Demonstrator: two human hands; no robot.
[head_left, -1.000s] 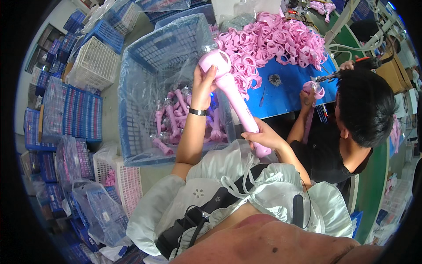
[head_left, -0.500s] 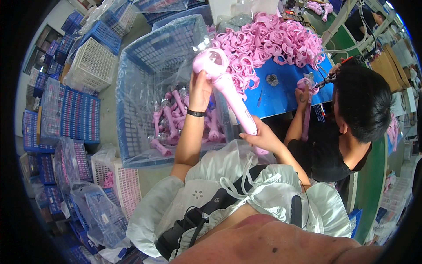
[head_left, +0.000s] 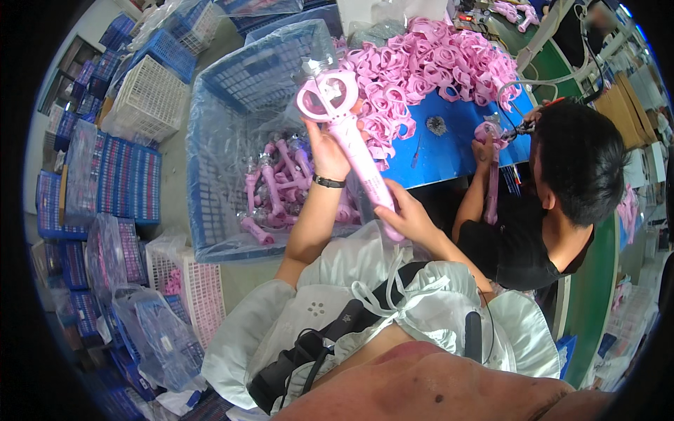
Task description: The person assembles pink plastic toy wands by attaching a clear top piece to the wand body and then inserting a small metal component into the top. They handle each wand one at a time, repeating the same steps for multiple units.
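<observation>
A pink toy wand [head_left: 360, 163] lies slantwise across both my hands, its ring-shaped head up and to the left, a clear piece on top. My left hand [head_left: 328, 153] wraps around it from behind, just under the ring. Lower down, my right hand [head_left: 413, 216] grips the handle near its bottom end. Beneath and beyond my left arm stands a blue crate [head_left: 210, 244] lined with clear plastic. Several pink wands [head_left: 272, 188] lie jumbled inside it.
A heap of pink ring-shaped parts [head_left: 435, 63] covers the back of a blue work table [head_left: 449, 158]. At my right a co-worker [head_left: 583, 165] in black holds another pink wand [head_left: 493, 175]. White crates [head_left: 203, 295] and stacked blue boxes [head_left: 126, 182] stand at the left.
The wand has been rolled in my hands, so its ring now faces me and writing shows on the handle. Its lower end has shifted left, and my left hand slightly right.
</observation>
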